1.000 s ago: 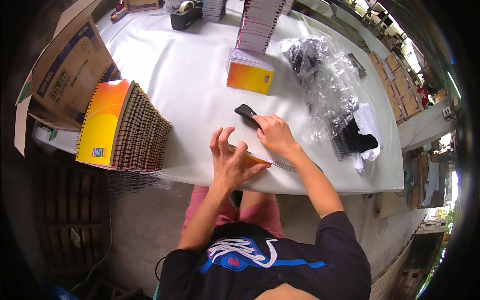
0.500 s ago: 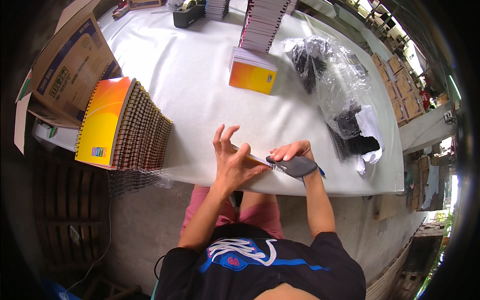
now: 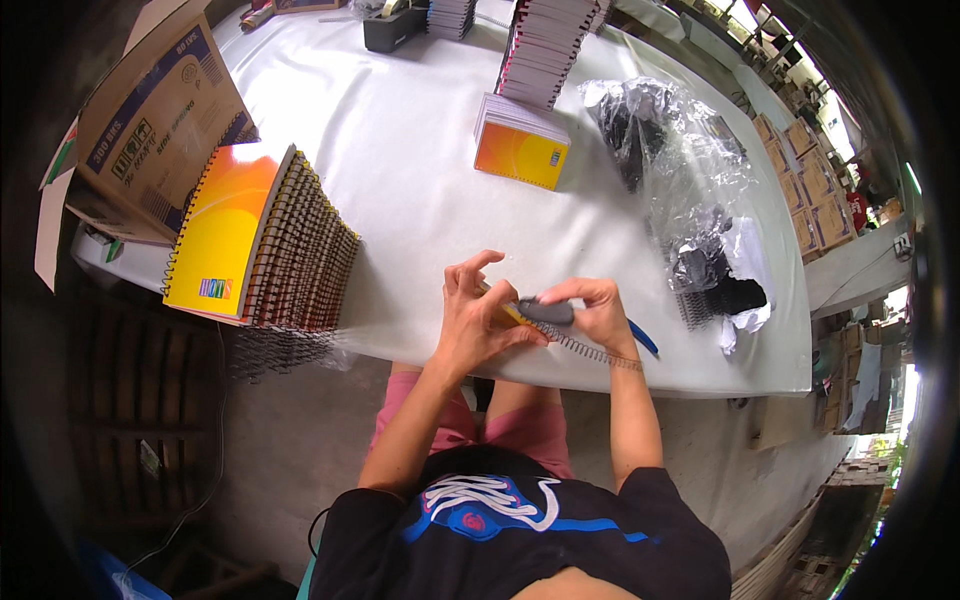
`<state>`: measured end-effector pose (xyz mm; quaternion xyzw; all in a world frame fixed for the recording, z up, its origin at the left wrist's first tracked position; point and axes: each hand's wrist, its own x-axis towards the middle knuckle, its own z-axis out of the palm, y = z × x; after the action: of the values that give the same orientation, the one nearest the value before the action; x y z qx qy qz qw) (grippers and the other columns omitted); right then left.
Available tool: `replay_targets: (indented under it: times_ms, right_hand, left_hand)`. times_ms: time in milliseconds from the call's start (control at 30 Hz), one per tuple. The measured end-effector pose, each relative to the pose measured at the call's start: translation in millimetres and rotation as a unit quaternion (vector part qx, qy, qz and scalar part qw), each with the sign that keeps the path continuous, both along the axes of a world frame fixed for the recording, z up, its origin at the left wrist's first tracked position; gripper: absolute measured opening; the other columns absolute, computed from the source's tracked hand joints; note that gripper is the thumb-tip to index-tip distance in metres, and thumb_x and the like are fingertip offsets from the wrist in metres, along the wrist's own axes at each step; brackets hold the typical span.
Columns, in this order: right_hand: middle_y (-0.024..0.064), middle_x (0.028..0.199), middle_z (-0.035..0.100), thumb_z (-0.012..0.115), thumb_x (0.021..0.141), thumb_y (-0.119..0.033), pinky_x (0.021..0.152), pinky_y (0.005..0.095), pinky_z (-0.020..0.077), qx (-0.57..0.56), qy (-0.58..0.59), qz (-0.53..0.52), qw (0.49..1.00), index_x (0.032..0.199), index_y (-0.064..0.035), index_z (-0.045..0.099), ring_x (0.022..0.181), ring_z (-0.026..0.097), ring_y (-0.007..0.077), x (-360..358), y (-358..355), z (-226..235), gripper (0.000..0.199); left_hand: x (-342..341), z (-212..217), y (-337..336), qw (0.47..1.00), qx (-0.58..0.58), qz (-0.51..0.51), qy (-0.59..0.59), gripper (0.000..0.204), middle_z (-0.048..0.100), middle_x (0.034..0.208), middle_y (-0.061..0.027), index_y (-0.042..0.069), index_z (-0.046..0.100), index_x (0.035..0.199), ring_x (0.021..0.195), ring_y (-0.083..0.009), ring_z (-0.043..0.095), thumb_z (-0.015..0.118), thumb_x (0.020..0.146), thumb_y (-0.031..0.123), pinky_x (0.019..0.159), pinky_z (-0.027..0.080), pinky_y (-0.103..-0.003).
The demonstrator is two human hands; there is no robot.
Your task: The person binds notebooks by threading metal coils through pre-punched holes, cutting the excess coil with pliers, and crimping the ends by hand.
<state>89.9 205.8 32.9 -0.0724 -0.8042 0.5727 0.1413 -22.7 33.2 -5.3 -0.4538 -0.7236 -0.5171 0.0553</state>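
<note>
**Both hands on a spiral notebook at the near table edge**

The left hand [image 3: 478, 318] lies on a thin orange notebook [image 3: 508, 312] at the near edge of the white table [image 3: 420, 190], with the fingers spread and lifted, the palm pressing the cover. The right hand [image 3: 598, 312] is closed around a dark grey tool [image 3: 546, 310], which it holds against the notebook at the side of the wire spiral [image 3: 592, 352]. The spiral runs out from under the hands toward 4 o'clock, along the table edge. A blue piece [image 3: 643, 338] shows just behind the right wrist; what it is, I cannot tell.

From the hands, at 9 o'clock, a stack of yellow-orange spiral notebooks [image 3: 262, 240] stands tilted on the left table corner, and beside it, at 10 o'clock, is an open cardboard box [image 3: 150, 130]. At 12 o'clock lies a small pile of orange notebooks [image 3: 520, 152], and further away a tall pile of notebooks [image 3: 550, 45]. At 2 o'clock is a clear plastic bag [image 3: 680, 170] with black wire spirals [image 3: 712, 290].
</note>
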Motion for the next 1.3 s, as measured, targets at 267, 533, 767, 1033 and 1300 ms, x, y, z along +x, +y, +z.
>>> replay_targets:
  times_ms: [267,533,767,1033,1300]
  right_hand:
    - [0.0135,0.088,0.07,0.064,0.067,0.014,0.073,0.0272,0.0529,-0.161,0.073,-0.059,0.982,0.087,0.0009,0.071,0.079,0.068,0.0189,1.9,-2.0,-8.5,0.024]
    - [0.0131,0.087,0.071,0.069,0.069,0.008,0.075,0.0275,0.0529,-0.206,0.177,0.123,0.954,0.085,0.0005,0.072,0.081,0.068,0.0168,-14.1,-16.2,7.3,0.019]
    - [0.0174,0.085,0.069,0.066,0.065,0.014,0.077,0.0317,0.0535,-0.077,0.053,0.092,0.991,0.085,0.0036,0.071,0.081,0.068,0.0216,-28.4,-16.9,18.7,0.023]
    - [0.0126,0.087,0.07,0.063,0.067,0.014,0.077,0.0277,0.0524,-0.033,-0.097,-0.04,0.994,0.086,0.0011,0.072,0.082,0.067,0.0183,-31.6,-22.3,6.9,0.025]
    - [0.0112,0.083,0.071,0.063,0.066,0.012,0.073,0.0243,0.0514,0.021,-0.017,-0.035,0.999,0.087,-0.0014,0.073,0.079,0.067,0.0136,-38.0,-25.8,13.0,0.027]
  left_hand:
    - [-12.0,-2.0,4.2,0.99,0.085,-0.027,-0.113,0.075,0.032,0.11,-0.0117,0.011,0.045,0.093,0.105,-0.0296,0.036,0.091,0.041,0.039,0.077,0.042,-0.041]
    - [-16.0,-22.0,7.5,0.979,0.099,-0.059,-0.17,0.098,0.027,0.109,-0.0159,0.01,0.03,0.105,0.116,-0.032,0.028,0.092,0.036,0.043,0.082,0.041,-0.042]
    - [-15.8,-27.0,8.7,0.978,0.087,-0.076,-0.176,0.098,0.026,0.097,-0.0086,0.012,0.022,0.102,0.11,-0.0266,0.028,0.093,0.041,0.041,0.081,0.039,-0.034]
    - [-15.5,-30.3,10.3,0.985,0.081,-0.082,-0.132,0.103,0.024,0.099,-0.0076,0.013,0.019,0.106,0.111,-0.0277,0.025,0.092,0.041,0.046,0.084,0.039,-0.035]
    - [-19.5,-35.4,10.7,0.992,0.053,-0.091,-0.072,0.114,0.02,0.104,-0.0137,0.01,0.012,0.118,0.108,-0.0288,0.028,0.091,0.044,0.043,0.083,0.042,-0.038]
